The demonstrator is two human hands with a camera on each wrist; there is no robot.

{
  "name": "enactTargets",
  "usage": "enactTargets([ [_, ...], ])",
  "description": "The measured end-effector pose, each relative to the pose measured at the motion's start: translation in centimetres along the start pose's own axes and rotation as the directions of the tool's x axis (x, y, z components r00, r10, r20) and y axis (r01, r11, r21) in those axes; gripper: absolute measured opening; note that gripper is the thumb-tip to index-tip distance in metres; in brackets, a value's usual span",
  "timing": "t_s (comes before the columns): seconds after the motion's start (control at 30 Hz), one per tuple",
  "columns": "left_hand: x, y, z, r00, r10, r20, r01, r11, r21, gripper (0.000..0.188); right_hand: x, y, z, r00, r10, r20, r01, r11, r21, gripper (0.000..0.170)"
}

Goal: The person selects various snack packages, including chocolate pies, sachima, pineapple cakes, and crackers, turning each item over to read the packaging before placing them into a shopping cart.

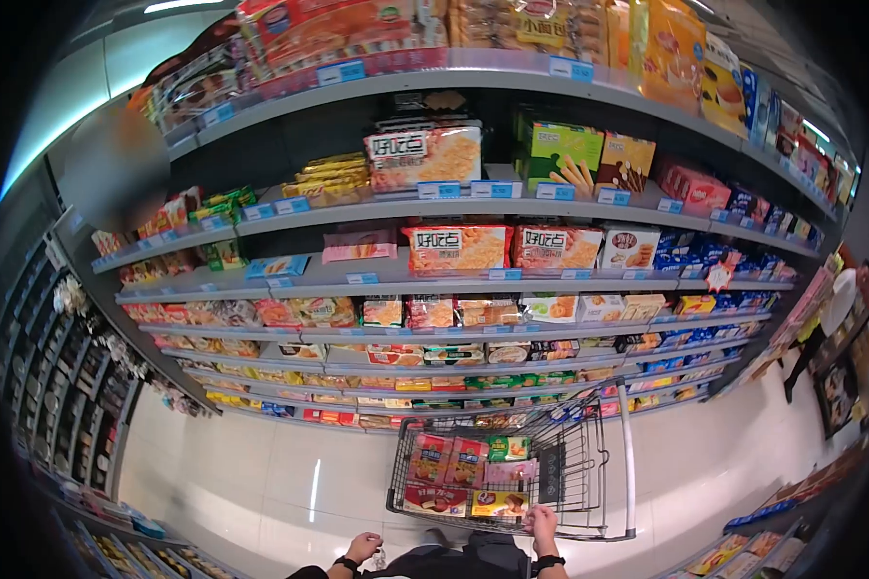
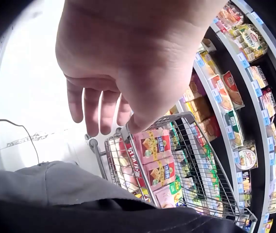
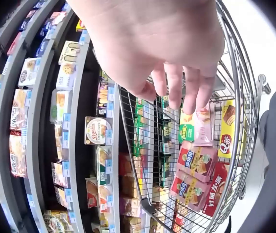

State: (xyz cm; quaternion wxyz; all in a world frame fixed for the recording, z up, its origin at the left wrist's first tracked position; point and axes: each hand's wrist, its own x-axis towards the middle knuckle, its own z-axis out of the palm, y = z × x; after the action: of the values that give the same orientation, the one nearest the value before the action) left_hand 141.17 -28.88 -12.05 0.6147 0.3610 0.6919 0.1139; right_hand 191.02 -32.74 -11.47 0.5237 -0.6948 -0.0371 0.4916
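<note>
My left hand (image 1: 363,547) hangs left of the shopping cart (image 1: 630,463), its fingers loose with nothing in them. In the left wrist view the fingers (image 2: 93,114) droop over the floor, just beside the cart's corner. My right hand (image 1: 543,522) is at the cart's near side. In the right wrist view its relaxed fingers (image 3: 175,87) hang over the basket and hold nothing. Inside lie two pink snack packs (image 3: 196,161), a dark red box (image 3: 216,189), a yellow box (image 3: 226,128), a green-and-white pack (image 3: 186,127) and a pale pink pack (image 3: 203,126).
A long shelf unit (image 1: 319,280) full of biscuit and snack packs runs across the front, just beyond the cart. Another shelf (image 1: 58,386) stands at the left, and more shelves are close by my near sides. Pale tiled floor (image 1: 261,463) lies between. A person (image 1: 821,323) stands far right.
</note>
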Motion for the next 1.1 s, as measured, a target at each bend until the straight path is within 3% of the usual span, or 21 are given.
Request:
enactTargets([
  [0.2,-0.8,-1.2,-1.3,0.997,0.053,0.056,-0.056,0.997,0.049,0.041,-5.9,-0.2,-2.1,1.000,-0.016,0.024,0.018,0.994,-0.106,0.022],
  [0.3,-0.7,-1.4,-3.0,0.995,0.099,-0.010,-0.098,0.995,0.029,0.041,-6.9,-0.1,-3.8,0.991,-0.131,-0.004,0.121,0.929,-0.351,0.029],
  [0.47,0.6,-2.8,-5.5,0.969,0.207,-0.134,-0.201,0.978,0.054,0.039,-7.0,0.3,-5.3,0.974,-0.228,0.011,0.200,0.826,-0.527,0.036],
  [0.53,0.7,-2.1,-5.8,0.965,0.222,-0.143,-0.213,0.974,0.071,0.038,-6.6,0.5,-5.2,0.929,-0.345,0.132,0.341,0.664,-0.665,0.039],
  [0.57,0.4,-1.4,-5.8,0.955,0.249,-0.160,-0.241,0.968,0.064,0.039,-6.8,0.4,-5.1,0.930,-0.346,0.128,0.339,0.664,-0.667,0.039],
  [0.63,0.5,0.0,-5.5,0.946,0.274,-0.176,-0.268,0.962,0.055,0.039,-9.0,-2.6,-2.6,0.875,-0.381,0.299,0.461,0.467,-0.754,0.043],
  [0.67,0.6,0.8,-5.2,0.923,0.326,-0.202,-0.314,0.945,0.092,0.039,-9.6,-3.6,-1.5,0.876,-0.380,0.297,0.459,0.467,-0.756,0.043],
  [0.73,0.8,2.9,-4.5,0.899,0.377,-0.221,-0.356,0.925,0.130,0.039,-10.0,-5.6,0.2,0.920,-0.194,0.340,0.391,0.488,-0.781,0.048],
  [0.77,0.1,4.9,-4.2,0.880,0.416,-0.229,-0.397,0.909,0.126,0.038,-9.5,-6.1,0.6,0.909,-0.168,0.382,0.417,0.432,-0.800,0.050],
  [0.93,-1.4,15.8,-3.6,0.815,0.539,-0.215,-0.525,0.842,0.121,0.037,-7.2,-9.3,3.2,0.883,-0.178,0.435,0.470,0.363,-0.805,0.053],
  [1.0,-0.2,20.1,-3.2,0.706,0.669,-0.234,-0.656,0.741,0.141,0.037,-6.7,-11.7,5.2,0.843,-0.261,0.471,0.537,0.338,-0.773,0.053],
  [1.07,-0.2,25.9,-2.9,0.651,0.720,-0.241,-0.690,0.694,0.206,0.036,-6.0,-14.2,7.4,0.829,-0.250,0.501,0.559,0.323,-0.764,0.050],
  [1.1,-1.1,29.2,-2.6,0.611,0.754,-0.240,-0.735,0.653,0.183,0.036,-4.8,-14.8,8.1,0.802,-0.260,0.537,0.596,0.396,-0.698,0.049],
])
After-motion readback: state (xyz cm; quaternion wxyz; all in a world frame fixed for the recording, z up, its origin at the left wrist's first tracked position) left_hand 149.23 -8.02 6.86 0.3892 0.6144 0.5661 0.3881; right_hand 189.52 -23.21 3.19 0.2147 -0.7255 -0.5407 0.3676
